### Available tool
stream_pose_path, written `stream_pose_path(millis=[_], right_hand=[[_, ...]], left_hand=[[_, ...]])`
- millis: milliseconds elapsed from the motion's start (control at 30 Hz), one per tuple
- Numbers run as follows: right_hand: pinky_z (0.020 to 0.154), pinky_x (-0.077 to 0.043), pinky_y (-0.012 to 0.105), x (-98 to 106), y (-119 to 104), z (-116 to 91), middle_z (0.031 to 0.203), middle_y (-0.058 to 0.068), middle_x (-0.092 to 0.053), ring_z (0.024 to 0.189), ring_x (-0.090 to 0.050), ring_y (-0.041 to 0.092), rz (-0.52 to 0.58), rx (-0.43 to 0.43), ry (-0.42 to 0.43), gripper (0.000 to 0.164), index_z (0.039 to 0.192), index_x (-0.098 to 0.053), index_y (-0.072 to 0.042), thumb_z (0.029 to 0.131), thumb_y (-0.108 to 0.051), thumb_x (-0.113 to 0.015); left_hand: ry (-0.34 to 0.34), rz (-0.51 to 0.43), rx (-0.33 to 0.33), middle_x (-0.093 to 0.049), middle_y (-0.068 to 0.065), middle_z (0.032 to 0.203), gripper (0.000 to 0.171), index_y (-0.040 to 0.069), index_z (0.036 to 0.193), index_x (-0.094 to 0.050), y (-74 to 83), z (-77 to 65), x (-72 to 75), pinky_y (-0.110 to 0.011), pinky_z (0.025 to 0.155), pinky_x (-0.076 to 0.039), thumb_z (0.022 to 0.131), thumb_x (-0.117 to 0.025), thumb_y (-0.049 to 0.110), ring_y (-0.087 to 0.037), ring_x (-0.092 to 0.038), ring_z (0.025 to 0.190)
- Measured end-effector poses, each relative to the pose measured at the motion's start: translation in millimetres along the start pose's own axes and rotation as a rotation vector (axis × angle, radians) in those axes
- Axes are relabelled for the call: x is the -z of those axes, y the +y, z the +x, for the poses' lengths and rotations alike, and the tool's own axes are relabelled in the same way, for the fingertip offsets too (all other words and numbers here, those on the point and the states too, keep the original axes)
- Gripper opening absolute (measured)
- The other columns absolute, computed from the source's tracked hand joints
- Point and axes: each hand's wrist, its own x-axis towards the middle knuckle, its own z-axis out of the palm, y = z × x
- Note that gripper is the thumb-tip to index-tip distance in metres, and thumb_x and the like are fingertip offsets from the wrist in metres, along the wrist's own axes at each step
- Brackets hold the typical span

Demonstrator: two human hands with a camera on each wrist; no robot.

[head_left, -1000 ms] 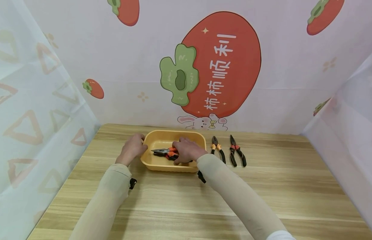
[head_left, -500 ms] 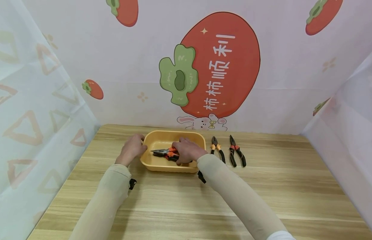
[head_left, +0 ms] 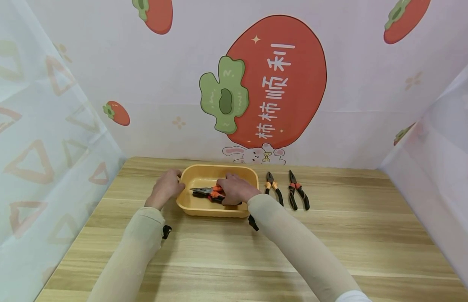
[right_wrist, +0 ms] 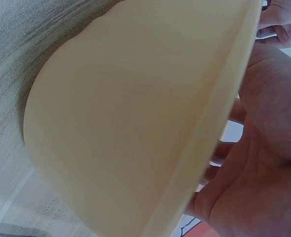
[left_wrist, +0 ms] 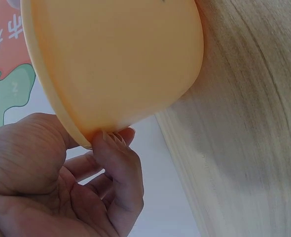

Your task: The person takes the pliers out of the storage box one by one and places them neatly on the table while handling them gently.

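The left hand pinches the rim at the left end of the yellow plastic tray, which stands on the far part of the table. The right hand is inside the tray, over the handles of the needle-nose pliers; whether its fingers hold them, I cannot tell. A darker pair of pliers lies just beside and partly under these. I think a lift could drag both together, because they seem to touch. Also, if the right wrist presses on the near rim, the tray could tilt, since the left hand holds only one end.

The left wrist view shows bent fingers against the tray's outer wall, which the head view hides. In the right wrist view, this wall partly covers the right fingers. Only the head view clearly shows the pliers, including the combination pliers and the red-and-black pliers to the right.
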Motion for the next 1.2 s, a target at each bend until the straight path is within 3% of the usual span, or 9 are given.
stream_pose_path(millis=[500,700,967,1200], right_hand=[[0.077,-0.044,0.037,-2,-3,1,0.101,0.002,-0.049,0.095,-0.047,0.022,-0.034,-0.017,0.049,0.036,0.108,-0.06,-0.017,0.084,-0.03,-0.084],[0.081,-0.046,0.04,-3,-3,0,0.107,0.003,-0.051,0.098,-0.048,0.022,-0.034,-0.019,0.063,0.04,0.116,-0.059,-0.018,0.086,-0.031,-0.083],[0.093,-0.049,0.048,0,-2,-4,0.128,0.01,-0.054,0.113,-0.054,0.031,-0.067,-0.029,0.091,0.053,0.13,-0.056,-0.017,0.087,-0.033,-0.082],[0.094,-0.047,0.049,2,-2,-9,0.131,0.009,-0.053,0.117,-0.053,0.031,-0.068,-0.037,0.106,0.056,0.134,-0.055,-0.019,0.087,-0.035,-0.082]], left_hand=[[0.0,-0.008,0.01,-0.065,-0.024,0.109,0.04,-0.01,0.133,-0.055,-0.4,0.9,-0.9,-0.032,0.059,-0.054,0.096,-0.056,0.006,-0.024,-0.066,0.074],[0.003,-0.004,0.007,-0.065,-0.024,0.11,0.04,-0.009,0.133,-0.055,-0.3,0.6,-0.5,-0.032,0.061,-0.054,0.096,-0.056,0.007,-0.025,-0.066,0.076],[-0.005,0.002,0.01,-0.064,-0.026,0.113,0.042,-0.009,0.136,-0.054,-0.4,0.6,-0.3,-0.032,0.059,-0.054,0.097,-0.055,0.007,-0.025,-0.066,0.076],[0.0,0.009,0.01,-0.064,-0.025,0.113,0.043,-0.009,0.137,-0.054,-1.2,1.7,-0.6,-0.032,0.06,-0.053,0.096,-0.055,0.007,-0.025,-0.066,0.076]])
